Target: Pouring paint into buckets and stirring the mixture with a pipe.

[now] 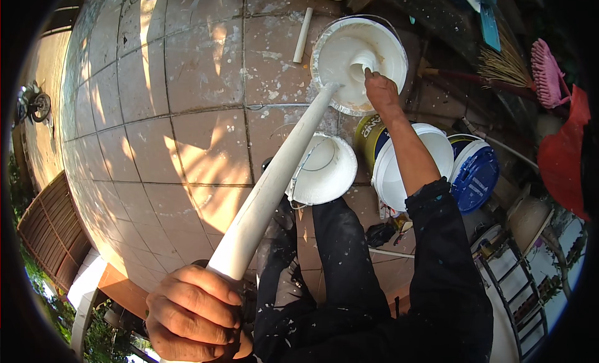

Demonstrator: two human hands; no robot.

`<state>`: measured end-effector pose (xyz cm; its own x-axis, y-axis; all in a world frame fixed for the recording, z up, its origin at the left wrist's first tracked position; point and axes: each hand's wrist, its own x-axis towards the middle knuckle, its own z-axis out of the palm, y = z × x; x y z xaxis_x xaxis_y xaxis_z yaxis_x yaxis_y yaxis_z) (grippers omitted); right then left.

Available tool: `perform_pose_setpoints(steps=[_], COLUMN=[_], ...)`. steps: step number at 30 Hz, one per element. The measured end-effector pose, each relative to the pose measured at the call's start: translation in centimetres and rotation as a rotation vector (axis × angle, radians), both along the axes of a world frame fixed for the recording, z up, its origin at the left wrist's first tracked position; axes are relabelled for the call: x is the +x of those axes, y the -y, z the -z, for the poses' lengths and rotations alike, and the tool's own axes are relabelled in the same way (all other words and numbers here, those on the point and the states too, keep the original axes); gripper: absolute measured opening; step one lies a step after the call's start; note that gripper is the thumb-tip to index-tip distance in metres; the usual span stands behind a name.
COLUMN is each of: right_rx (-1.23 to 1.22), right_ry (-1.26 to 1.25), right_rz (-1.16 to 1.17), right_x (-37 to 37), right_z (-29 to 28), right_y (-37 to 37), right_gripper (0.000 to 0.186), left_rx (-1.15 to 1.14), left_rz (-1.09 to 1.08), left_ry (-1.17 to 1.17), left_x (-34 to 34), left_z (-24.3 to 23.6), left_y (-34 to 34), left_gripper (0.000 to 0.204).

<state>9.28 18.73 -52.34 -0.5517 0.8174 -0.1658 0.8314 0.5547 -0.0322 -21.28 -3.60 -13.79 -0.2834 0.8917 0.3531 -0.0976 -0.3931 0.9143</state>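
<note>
My left hand (193,314) is wrapped round the near end of a long white pipe (268,197). The pipe slants away and to the right, and its far end reaches into a large white bucket (316,62) at the rim. Pale, whitish paint or a similar liquid (340,48) coats the inside of this bucket. Leaning over the right side, my right hand (382,91) grips a small white cup (363,62) by its edge. The cup is tilted inside the bucket, its mouth toward me; what it contains is hard to make out.
A smaller white bucket (327,176) with a wire handle stands by my legs. To the right are an olive bucket (368,138), a white bucket (437,147) and a blue-lidded one (477,179). A short pipe (303,35), a broom (505,63) and a pink brush (548,73) lie farther off.
</note>
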Motion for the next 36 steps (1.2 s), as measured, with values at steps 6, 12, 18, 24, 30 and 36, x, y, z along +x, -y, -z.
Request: perform_pose_setpoints(steps=[6,12,18,24,30,36], right_rx=[-0.050,-0.165,-0.176,-0.261,-0.212,-0.191], right_ry=[-0.264,-0.452,-0.312,-0.195,-0.195,-0.205], right_rz=[0.274,0.606,0.738,0.914,1.078,1.085], right_x=[0.3,5.0,11.9,18.1,20.4,21.2], right_z=[-8.3,-17.1,-26.6,-23.1,-15.6,-13.4], right_y=[-0.4,1.8,9.3,17.4,18.0,18.0], right_gripper=[0.025,0.025,0.025,0.025,0.025,0.019], left_rx=[-0.079,-0.210,-0.227,-0.233,-0.226,-0.210], left_rz=[-0.254,-0.119,-0.124,-0.172,-0.112,-0.109], left_ry=[0.057,0.073,0.020,0.009,-0.041,-0.086], left_x=[2.2,4.3,5.4,7.4,9.1,11.1], left_z=[-1.0,0.4,0.4,0.0,0.0,-0.3], left_y=[-1.0,-2.3,-1.6,-2.0,-2.1,-2.2], left_gripper=[0.049,0.044,0.042,0.040,0.040,0.041])
